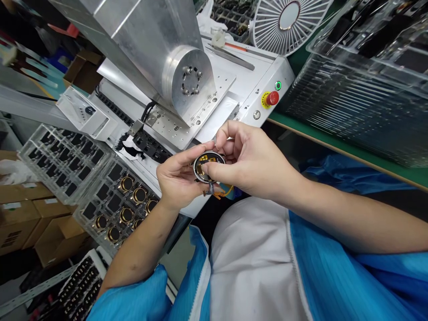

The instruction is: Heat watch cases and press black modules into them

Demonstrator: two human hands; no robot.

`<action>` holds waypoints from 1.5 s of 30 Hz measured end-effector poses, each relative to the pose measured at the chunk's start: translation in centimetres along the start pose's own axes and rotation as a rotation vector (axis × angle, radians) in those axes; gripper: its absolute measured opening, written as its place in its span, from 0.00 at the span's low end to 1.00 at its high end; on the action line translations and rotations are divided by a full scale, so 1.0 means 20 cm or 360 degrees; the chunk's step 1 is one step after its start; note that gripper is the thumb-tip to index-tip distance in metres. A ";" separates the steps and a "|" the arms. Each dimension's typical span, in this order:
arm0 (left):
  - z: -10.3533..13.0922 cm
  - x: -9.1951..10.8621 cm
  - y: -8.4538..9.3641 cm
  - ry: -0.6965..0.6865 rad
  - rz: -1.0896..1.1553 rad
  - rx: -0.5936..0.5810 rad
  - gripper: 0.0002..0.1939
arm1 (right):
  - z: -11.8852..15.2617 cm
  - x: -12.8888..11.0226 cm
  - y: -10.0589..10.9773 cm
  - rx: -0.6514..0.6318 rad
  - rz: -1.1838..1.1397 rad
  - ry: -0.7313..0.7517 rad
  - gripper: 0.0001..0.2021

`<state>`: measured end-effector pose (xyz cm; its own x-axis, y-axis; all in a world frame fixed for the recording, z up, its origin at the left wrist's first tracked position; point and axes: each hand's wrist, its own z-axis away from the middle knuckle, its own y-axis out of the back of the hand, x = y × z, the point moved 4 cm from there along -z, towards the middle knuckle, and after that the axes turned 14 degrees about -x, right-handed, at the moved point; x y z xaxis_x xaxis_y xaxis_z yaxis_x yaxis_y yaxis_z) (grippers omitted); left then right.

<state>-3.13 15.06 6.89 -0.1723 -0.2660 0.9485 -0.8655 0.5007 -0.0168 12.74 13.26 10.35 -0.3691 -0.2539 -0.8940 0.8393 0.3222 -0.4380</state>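
A round watch-like case (207,166) with a metal rim and gold-coloured parts inside is held up between both hands, in front of the machine. My left hand (180,176) grips its rim from the left, thumb along the top edge and fingers beneath. My right hand (245,160) is at its right side; the thumb presses on the open inner face and the curled fingers are by the upper right rim. A small dark flex piece (209,189) hangs below the case. Yellow-orange material (224,192) shows under the right hand.
A metal machine (190,76) with a red emergency button (272,98) stands ahead. Trays of round gold-rimmed cases (126,215) lie left, above cardboard boxes (20,223). Stacked clear trays (361,98) and a white fan (289,26) are right. Tweezers (230,57) rest on the machine.
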 end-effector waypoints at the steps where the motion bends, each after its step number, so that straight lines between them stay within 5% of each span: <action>1: 0.00 0.00 0.00 -0.0010 0.0000 -0.0005 0.38 | 0.00 0.00 0.00 -0.0001 -0.0005 0.0001 0.18; 19: 0.03 -0.04 0.02 0.0103 0.0075 0.0063 0.42 | -0.02 0.03 0.01 -0.0011 -0.0087 -0.0023 0.19; 45: 0.02 -0.01 0.00 -0.0180 0.0086 -0.0059 0.40 | 0.01 0.08 0.04 -0.0160 -0.0218 -0.0172 0.24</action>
<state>-3.30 14.70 6.54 -0.2717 -0.3277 0.9049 -0.8359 0.5462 -0.0532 12.95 12.93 8.56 -0.4278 -0.3962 -0.8124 0.7379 0.3659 -0.5671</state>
